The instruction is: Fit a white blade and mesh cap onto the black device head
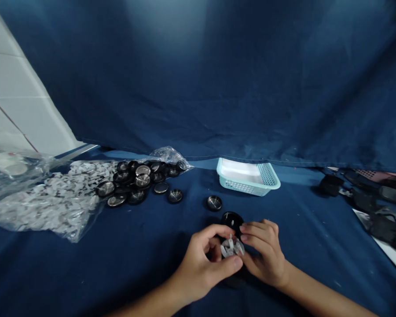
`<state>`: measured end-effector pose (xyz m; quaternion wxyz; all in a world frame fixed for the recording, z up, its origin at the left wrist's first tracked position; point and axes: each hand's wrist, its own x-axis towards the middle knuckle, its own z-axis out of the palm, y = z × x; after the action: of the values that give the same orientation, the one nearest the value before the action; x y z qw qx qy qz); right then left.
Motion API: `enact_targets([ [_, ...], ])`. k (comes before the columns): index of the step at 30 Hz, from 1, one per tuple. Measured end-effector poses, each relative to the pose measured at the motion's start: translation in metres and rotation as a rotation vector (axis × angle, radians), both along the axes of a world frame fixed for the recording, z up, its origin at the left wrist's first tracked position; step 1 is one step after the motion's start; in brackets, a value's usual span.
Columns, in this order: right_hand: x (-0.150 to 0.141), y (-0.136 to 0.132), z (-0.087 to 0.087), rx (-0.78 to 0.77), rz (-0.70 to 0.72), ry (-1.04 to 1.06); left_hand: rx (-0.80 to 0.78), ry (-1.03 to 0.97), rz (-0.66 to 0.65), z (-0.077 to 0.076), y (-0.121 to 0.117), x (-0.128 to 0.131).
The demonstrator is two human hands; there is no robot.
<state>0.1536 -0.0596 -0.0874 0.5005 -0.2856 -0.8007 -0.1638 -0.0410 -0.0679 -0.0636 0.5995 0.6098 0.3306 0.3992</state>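
Both hands are close together near the front of the table. My left hand [206,259] is closed with thumb and fingers around a translucent white plastic piece [231,247] with upright prongs. My right hand [265,251] has its fingertips bent against a black round cap [231,218], which is tilted and shows a small pale peg inside. The right thumb is close to the white piece; whether it touches it is hard to tell. Dark material shows below the hands, partly hidden. A single black round cap with a shiny metallic face [214,203] lies just beyond.
A pile of black round caps [137,196] lies left of centre, beside a clear bag of small white plastic pieces [53,207]. A light-blue basket [244,188] stands behind the hands. Dark items [331,185] lie at right. A blue cloth [198,88] hangs behind.
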Motion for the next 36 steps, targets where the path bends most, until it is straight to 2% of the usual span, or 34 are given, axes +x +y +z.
enact_targets([
  [15, -0.002, 0.000, -0.007, 0.008, -0.017, -0.052, -0.017, -0.048, -0.001, 0.003, -0.004, 0.002],
  [20, -0.004, 0.001, -0.004, 0.004, -0.032, -0.006, -0.031, -0.077, -0.011, 0.005, -0.005, 0.004],
  [26, -0.008, 0.000, 0.003, 0.021, 0.022, 0.015, -0.056, -0.087, 0.019, -0.003, -0.003, 0.002],
  [36, 0.003, 0.008, 0.004, 0.032, 0.060, -0.025, -0.159, -0.153, -0.012, -0.008, 0.001, 0.004],
])
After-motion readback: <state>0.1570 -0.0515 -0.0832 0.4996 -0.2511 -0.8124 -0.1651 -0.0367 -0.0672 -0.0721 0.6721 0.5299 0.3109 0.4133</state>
